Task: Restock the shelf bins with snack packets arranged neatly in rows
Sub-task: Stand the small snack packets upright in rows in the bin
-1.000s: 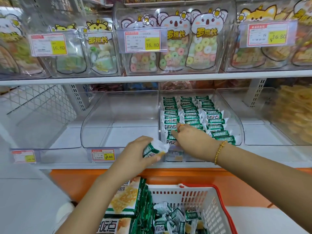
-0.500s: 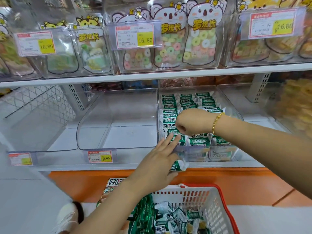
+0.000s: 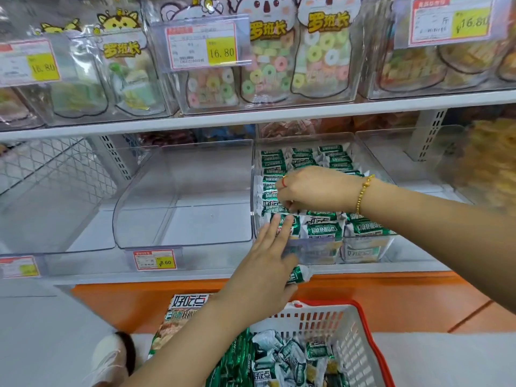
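Step in hand: seating a packet in the front row of the bin (image 3: 371, 152).

My right hand (image 3: 315, 188) is inside the bin, fingers curled down and pinched narrow at the left row of packets (image 3: 324, 229); I judge they nip a packet edge, but I cannot tell for certain. My left hand (image 3: 262, 272) reaches over the bin's front lip, fingers (image 3: 275, 224) extended and flat on the front-left packet. Its thumb side traps a spare packet (image 3: 298, 275) against the palm, below the lip.

Procedure, as I judge it:
1. Press the front-left packet level with the flat fingers.
2. Use the right pinch to square the row behind it, labels facing up.
3. Only then feed in the spare packet; releasing it early risks a drop into the basket (image 3: 349, 325).

Materials: the packets are small pillow packs, glossy green film with crimped silver-white ends; I expect them to slide easily and crinkle. The bin is clear rigid plastic with a curved front. Three rows run back inside it. The basket is white slotted plastic with a red rim and holds loose packets.
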Tool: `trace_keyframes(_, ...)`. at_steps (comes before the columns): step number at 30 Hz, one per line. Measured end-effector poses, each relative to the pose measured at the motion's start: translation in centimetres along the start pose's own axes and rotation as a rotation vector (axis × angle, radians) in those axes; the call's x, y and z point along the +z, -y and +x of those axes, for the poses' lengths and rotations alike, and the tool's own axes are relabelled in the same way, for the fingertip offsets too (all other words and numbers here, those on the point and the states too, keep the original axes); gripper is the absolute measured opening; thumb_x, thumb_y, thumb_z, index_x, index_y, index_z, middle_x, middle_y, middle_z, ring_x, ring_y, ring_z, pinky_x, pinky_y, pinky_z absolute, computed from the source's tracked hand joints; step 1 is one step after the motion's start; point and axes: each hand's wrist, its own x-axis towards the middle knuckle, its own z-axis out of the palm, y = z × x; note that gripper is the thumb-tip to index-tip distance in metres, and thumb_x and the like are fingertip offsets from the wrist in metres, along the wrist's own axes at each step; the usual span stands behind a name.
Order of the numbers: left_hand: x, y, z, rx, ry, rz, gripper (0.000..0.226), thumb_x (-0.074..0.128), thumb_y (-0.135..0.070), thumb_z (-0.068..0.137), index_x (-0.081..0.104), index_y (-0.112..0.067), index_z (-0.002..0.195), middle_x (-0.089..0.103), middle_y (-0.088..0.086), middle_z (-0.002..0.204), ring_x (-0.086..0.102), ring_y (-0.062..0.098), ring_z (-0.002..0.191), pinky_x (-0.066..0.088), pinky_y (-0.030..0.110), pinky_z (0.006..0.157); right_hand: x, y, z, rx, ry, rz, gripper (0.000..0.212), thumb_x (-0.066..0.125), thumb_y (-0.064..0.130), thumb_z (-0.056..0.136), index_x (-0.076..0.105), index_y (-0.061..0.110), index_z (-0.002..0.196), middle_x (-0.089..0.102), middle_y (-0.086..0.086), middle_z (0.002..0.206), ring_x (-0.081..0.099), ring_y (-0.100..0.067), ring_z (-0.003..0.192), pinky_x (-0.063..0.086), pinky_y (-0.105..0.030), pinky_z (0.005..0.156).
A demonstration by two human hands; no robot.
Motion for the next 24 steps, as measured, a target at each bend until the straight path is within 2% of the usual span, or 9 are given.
trace_keyframes(5, 0.2, 0.1, -0.3, -0.041, 0.024, 0.004, 0.059, 0.048, -0.050, 0.091, 0.029, -0.034, 0.145, -0.037, 0.009, 0.142, -0.038, 0.021, 0.129, -0.033, 0.028, 0.094, 0.7, 0.2, -0.6, 0.073, -0.035, 0.087, 0.008, 0.055, 0.012, 0.091, 0.052, 0.017, 0.085, 0.057, 0.001, 0.089, 0.054, -0.017, 0.081, 0.043, -0.030, 0.068)
trace_keyframes(9, 0.1, 0.3, -1.2, -0.029, 0.057, -0.031, 0.058, 0.049, -0.050, 0.090, 0.032, -0.035, 0.143, -0.038, 0.010, 0.142, -0.033, 0.021, 0.133, -0.028, 0.028, 0.098, 1.0, 0.6, -1.0, 0.114, -0.023, 0.140, 0.008, 0.051, 0.015, 0.094, 0.048, 0.017, 0.088, 0.057, 0.000, 0.092, 0.054, -0.018, 0.083, 0.045, -0.032, 0.073)
trace_keyframes(10, 0.0, 0.3, -1.2, -0.025, 0.062, -0.042, 0.057, 0.050, -0.050, 0.090, 0.033, -0.034, 0.142, -0.037, 0.010, 0.143, -0.033, 0.020, 0.132, -0.029, 0.027, 0.098, 1.1, 0.7, -1.1, 0.128, -0.033, 0.181, 0.003, 0.050, 0.017, 0.095, 0.052, 0.017, 0.093, 0.058, 0.000, 0.094, 0.056, -0.018, 0.084, 0.044, -0.031, 0.072)
trace_keyframes(12, -0.2, 0.3, -1.0, -0.025, 0.082, -0.052, 0.054, 0.052, -0.049, 0.089, 0.041, -0.030, 0.138, -0.032, 0.012, 0.148, -0.031, 0.022, 0.136, -0.028, 0.028, 0.098, 1.4, 1.4, -1.7, 0.181, -0.064, 0.352, 0.020, 0.046, 0.024, 0.098, 0.056, 0.020, 0.116, 0.062, -0.001, 0.104, 0.059, -0.019, 0.091, 0.041, -0.026, 0.072)
trace_keyframes(13, -0.4, 0.3, -0.8, -0.028, 0.099, -0.053, 0.051, 0.053, -0.048, 0.088, 0.046, -0.028, 0.134, -0.028, 0.013, 0.151, -0.027, 0.026, 0.140, -0.027, 0.029, 0.100, 1.7, 1.9, -2.0, 0.196, -0.066, 0.429, 0.031, 0.045, 0.028, 0.099, 0.052, 0.021, 0.129, 0.063, 0.000, 0.115, 0.059, -0.018, 0.099, 0.041, -0.024, 0.077)
trace_keyframes(15, -0.7, 0.1, -0.3, -0.029, 0.135, -0.050, 0.048, 0.055, -0.048, 0.087, 0.053, -0.022, 0.129, -0.021, 0.016, 0.154, -0.019, 0.031, 0.143, -0.022, 0.031, 0.104, 2.4, 2.6, -2.7, 0.191, -0.037, 0.455, 0.045, 0.041, 0.034, 0.101, 0.039, 0.022, 0.144, 0.048, 0.003, 0.142, 0.048, -0.014, 0.126, 0.035, -0.022, 0.100)
trace_keyframes(17, -0.8, 0.0, 0.1, -0.026, 0.164, -0.054, 0.050, 0.056, -0.048, 0.087, 0.056, -0.019, 0.128, -0.017, 0.018, 0.155, -0.014, 0.032, 0.144, -0.017, 0.031, 0.106, 3.3, 3.3, -3.3, 0.198, -0.015, 0.456, 0.050, 0.037, 0.037, 0.101, 0.030, 0.023, 0.149, 0.031, 0.006, 0.153, 0.027, -0.009, 0.141, 0.018, -0.018, 0.112)
trace_keyframes(19, -0.9, 0.2, 0.2, -0.041, 0.170, -0.067, 0.054, 0.056, -0.050, 0.087, 0.054, -0.020, 0.131, -0.014, 0.017, 0.156, -0.010, 0.031, 0.145, -0.013, 0.028, 0.108, 3.9, 3.8, -3.5, 0.229, -0.037, 0.471, 0.050, 0.035, 0.035, 0.102, 0.027, 0.023, 0.149, 0.025, 0.006, 0.156, 0.017, -0.009, 0.144, 0.014, -0.021, 0.115)
trace_keyframes(24, -1.7, 1.3, -0.1, -0.075, 0.182, -0.172, 0.070, 0.060, -0.051, 0.084, 0.034, -0.028, 0.145, -0.007, 0.009, 0.158, 0.000, 0.022, 0.147, 0.000, 0.022, 0.110, 4.5, 5.1, -2.6, 0.264, -0.038, 0.334, 0.048, 0.029, 0.029, 0.104, 0.020, 0.021, 0.151, 0.019, 0.003, 0.158, 0.011, -0.015, 0.146, 0.011, -0.022, 0.113)
